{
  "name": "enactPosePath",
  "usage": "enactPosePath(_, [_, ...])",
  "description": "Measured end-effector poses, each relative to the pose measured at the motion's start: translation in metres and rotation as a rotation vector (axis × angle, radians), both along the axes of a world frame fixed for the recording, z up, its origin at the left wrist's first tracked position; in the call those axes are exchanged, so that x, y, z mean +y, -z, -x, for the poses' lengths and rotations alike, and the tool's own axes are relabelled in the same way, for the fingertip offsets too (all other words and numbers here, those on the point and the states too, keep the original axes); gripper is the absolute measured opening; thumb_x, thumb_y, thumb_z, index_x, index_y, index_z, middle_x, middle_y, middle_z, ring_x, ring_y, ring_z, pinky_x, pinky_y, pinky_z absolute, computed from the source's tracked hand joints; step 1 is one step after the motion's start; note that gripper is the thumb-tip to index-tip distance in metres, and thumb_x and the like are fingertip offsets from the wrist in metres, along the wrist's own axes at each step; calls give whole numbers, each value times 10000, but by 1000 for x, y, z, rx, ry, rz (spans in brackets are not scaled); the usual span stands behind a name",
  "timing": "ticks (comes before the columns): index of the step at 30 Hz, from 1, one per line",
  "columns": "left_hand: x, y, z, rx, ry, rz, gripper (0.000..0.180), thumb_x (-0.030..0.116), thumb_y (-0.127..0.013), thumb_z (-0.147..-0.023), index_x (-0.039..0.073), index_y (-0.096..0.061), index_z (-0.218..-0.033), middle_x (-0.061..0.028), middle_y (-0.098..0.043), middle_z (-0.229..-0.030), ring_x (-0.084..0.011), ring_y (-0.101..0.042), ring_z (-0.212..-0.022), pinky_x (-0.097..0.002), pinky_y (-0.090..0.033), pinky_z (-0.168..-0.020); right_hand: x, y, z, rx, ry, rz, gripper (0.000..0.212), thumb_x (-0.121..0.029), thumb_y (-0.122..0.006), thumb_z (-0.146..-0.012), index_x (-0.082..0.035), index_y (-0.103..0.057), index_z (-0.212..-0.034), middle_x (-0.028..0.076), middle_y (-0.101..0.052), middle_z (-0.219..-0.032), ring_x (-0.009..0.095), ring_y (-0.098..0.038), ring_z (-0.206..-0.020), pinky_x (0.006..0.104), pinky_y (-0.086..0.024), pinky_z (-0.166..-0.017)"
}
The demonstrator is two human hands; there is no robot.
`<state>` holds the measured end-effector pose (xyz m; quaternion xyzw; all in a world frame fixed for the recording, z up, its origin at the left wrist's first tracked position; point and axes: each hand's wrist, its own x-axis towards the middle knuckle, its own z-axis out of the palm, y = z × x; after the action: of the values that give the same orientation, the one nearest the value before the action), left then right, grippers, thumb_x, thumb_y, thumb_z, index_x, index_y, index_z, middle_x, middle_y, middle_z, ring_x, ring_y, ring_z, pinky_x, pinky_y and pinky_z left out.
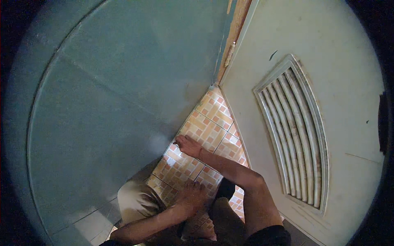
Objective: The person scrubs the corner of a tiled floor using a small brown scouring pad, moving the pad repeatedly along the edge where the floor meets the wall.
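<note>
My right hand (188,146) reaches down to the line where the tiled floor (213,135) meets the blue-green wall (115,94). Its fingers are closed in a pinch at the wall's foot. A small dark bit shows at the fingertips, too small to name. Nearer to me, my left hand (190,201) hangs low between my knees, dim and slightly blurred. Its fingers look apart, and nothing shows in them. The floor carries a pattern of orange, yellow and white squares and narrows to a corner ahead.
A pale door (340,82) with a slatted vent (293,135) stands close on my right, joined by a hinge (230,54) to a worn brown frame (238,28). My bent knee in light trousers (137,199) is against the left side. Grey tiles (92,225) show at lower left.
</note>
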<state>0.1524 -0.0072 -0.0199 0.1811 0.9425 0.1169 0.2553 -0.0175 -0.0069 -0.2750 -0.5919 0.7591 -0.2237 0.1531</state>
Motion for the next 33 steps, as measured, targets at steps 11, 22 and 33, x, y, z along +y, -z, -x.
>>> enactPosePath(11, [-4,-2,2,-140,-186,-151,426,334,-633,-890,28,-636,-1187,-220,-621,-1155,-384,-584,-1109,-520,-443,-993,3,-5,36,369,113,-103,251,-129,-557,-844,-3,-675,-1026,141,-574,-1101,332,-536,-1138,447,-465,-956])
enactPosePath(22, [1,-5,2,-79,-227,-53,430,322,-591,-906,27,-600,-1218,-195,-620,-1152,-383,-575,-1124,-528,-483,-934,0,3,15,468,-189,140,201,-149,-602,-790,-40,-723,-908,83,-564,-1069,251,-538,-1124,360,-487,-934])
enactPosePath(33, [2,-19,13,-222,-271,-90,411,341,-600,-912,7,-649,-1146,-197,-638,-1129,-385,-588,-1099,-516,-421,-1028,0,-2,36,337,118,28,312,-82,-554,-832,34,-657,-1102,128,-546,-1056,296,-542,-1100,401,-465,-956])
